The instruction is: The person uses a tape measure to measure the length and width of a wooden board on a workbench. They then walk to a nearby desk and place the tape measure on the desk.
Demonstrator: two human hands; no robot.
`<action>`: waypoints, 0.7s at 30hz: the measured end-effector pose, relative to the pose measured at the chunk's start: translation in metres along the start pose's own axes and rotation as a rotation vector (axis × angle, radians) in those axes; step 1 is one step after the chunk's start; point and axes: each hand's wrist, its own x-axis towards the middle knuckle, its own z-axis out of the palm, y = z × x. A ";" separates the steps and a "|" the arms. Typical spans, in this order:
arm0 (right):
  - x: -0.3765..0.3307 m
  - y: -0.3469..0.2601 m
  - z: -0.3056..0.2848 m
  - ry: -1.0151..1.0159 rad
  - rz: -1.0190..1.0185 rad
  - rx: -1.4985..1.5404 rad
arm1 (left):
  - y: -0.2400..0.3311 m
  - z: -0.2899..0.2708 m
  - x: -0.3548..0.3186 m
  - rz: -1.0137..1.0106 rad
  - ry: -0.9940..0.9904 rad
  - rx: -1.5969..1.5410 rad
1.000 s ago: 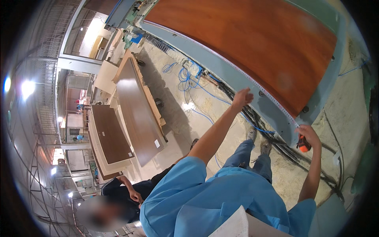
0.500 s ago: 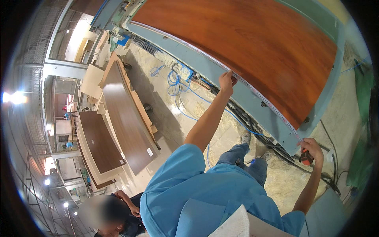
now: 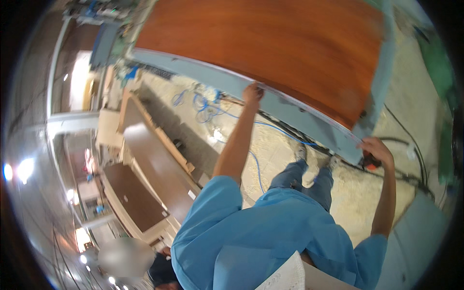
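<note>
A large red-brown wood-grain panel [image 3: 270, 43] lies on a blue-grey machine bed [image 3: 285, 112]. Along the panel's near edge stretches the pale blade of a tape measure [image 3: 309, 108]. My left hand [image 3: 252, 94] is closed at the blade, about midway along the edge, its fingertips partly hidden. By the panel's near right corner, my right hand [image 3: 379, 151] grips the tape measure's end. The orange and black tape case [image 3: 371, 163] shows just beneath those fingers, slightly blurred.
Blue hoses [image 3: 205, 108] and dark cables [image 3: 408, 140] run across the dusty floor. Dark brown boards [image 3: 154, 159] are stacked at left. Another person [image 3: 162, 270] is close by at lower left, and a blue-grey surface [image 3: 411, 241] is at lower right.
The view has swung, so panel and bed appear further left and higher. Both hands stay at the tape, which still lies along the panel's edge.
</note>
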 end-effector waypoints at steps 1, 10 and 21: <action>-0.001 0.003 0.000 0.005 -0.045 0.001 | -0.001 -0.003 0.002 0.007 -0.017 0.005; -0.028 0.020 0.001 0.060 0.039 -0.014 | 0.009 -0.003 0.001 -0.051 0.034 0.062; -0.083 0.016 0.049 -0.086 0.244 0.328 | 0.016 -0.005 0.020 0.083 0.185 0.058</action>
